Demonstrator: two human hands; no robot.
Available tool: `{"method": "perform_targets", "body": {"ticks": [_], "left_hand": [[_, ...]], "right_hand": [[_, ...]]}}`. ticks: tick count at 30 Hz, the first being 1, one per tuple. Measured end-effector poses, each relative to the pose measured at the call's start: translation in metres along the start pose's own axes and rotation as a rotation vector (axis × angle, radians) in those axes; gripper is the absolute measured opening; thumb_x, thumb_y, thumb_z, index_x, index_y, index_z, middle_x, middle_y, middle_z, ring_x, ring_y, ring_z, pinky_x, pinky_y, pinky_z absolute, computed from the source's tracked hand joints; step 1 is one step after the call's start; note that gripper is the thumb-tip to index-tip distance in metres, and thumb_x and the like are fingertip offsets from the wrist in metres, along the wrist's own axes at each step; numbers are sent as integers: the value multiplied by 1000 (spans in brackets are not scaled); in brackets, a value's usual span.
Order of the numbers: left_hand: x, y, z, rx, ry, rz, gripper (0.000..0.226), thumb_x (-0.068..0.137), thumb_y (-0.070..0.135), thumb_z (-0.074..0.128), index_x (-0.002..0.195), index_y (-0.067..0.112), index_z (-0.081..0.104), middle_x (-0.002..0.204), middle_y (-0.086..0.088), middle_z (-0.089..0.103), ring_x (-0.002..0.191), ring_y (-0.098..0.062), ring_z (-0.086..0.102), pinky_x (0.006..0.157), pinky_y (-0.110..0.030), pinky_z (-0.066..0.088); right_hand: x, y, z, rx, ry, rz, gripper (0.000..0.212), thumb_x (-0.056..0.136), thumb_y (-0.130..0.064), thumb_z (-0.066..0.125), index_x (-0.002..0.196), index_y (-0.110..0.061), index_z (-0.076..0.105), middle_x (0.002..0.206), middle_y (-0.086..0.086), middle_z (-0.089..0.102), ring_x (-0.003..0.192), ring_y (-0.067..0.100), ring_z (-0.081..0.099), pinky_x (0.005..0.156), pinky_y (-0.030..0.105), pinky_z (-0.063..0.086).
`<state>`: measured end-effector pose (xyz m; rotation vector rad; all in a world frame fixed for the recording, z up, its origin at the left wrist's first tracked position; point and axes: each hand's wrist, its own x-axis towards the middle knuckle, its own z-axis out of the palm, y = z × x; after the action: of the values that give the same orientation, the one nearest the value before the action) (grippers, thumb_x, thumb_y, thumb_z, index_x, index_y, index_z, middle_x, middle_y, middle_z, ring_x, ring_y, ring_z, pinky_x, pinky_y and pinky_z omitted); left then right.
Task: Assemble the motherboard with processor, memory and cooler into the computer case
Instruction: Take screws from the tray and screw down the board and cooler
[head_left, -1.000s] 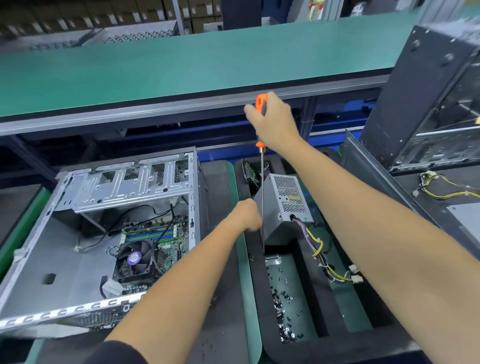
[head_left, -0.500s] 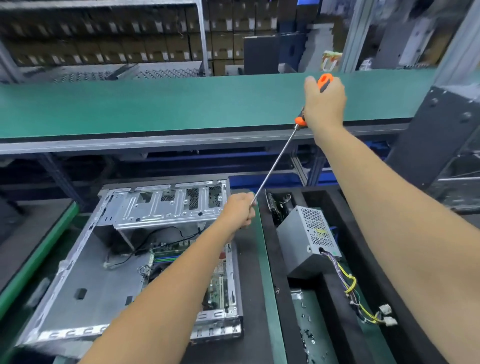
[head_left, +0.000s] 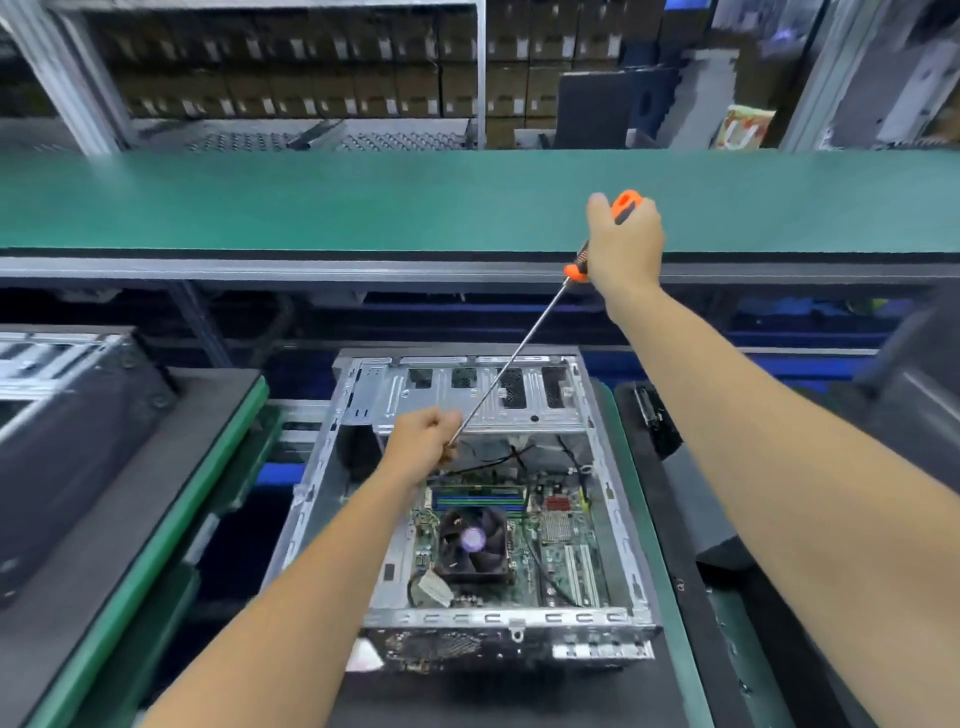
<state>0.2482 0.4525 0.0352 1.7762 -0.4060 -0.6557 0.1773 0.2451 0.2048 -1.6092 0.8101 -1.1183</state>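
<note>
An open silver computer case (head_left: 618, 499) lies on its side in the centre. Inside it sits the green motherboard (head_left: 566, 551) with a black cooler fan (head_left: 471, 543) and memory sticks (head_left: 478, 501). My right hand (head_left: 626, 244) grips the orange handle of a long screwdriver (head_left: 511, 358), raised above the case. The shaft slants down-left to my left hand (head_left: 423, 439), whose fingers pinch the tip over the case's upper left part. Whether a screw sits on the tip is hidden.
A green shelf (head_left: 363, 202) runs across the back. Another dark case (head_left: 67, 431) stands at left on a green-edged tray. A black foam tray (head_left: 691, 519) lies at right. Black cables (head_left: 498, 460) loop inside the case under the drive cage (head_left: 467, 395).
Both hands carried the screwdriver left, from the parts tray and power supply to above the open case. The view swung left, so the case is now centred and the power supply is out of sight.
</note>
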Motion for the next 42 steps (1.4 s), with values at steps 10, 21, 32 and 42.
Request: {"method": "perform_targets", "body": {"ticks": [10, 21, 32, 42], "left_hand": [[-6, -31, -66, 71, -230, -136, 20, 91, -9, 50, 83, 1, 66, 79, -16, 68, 70, -19, 69, 62, -21, 57], [-9, -43, -56, 248, -277, -72, 11, 91, -7, 52, 91, -2, 62, 78, -8, 66, 62, -12, 67, 59, -17, 54], [-11, -43, -51, 281, -182, 12, 9, 91, -3, 56, 94, -4, 65, 78, -16, 66, 63, -17, 64, 69, -27, 58], [-8, -46, -49, 241, -196, 76, 12, 86, -7, 61, 92, 0, 68, 74, -11, 67, 61, -12, 65, 68, -21, 57]], "right_hand": [[-38, -18, 60, -77, -31, -134, 28, 95, -28, 51, 76, -19, 33, 69, -4, 36, 54, 9, 39, 42, 18, 48], [-50, -15, 76, -104, -123, -227, 28, 95, -26, 51, 77, -18, 30, 71, -3, 34, 55, 10, 36, 41, 13, 43], [-47, -15, 80, -108, -156, -247, 27, 95, -28, 51, 79, -17, 31, 73, -2, 35, 60, 13, 40, 42, 15, 46], [-46, -17, 78, -129, -151, -253, 29, 95, -28, 51, 76, -20, 31, 70, -5, 34, 53, 7, 35, 41, 12, 43]]}}
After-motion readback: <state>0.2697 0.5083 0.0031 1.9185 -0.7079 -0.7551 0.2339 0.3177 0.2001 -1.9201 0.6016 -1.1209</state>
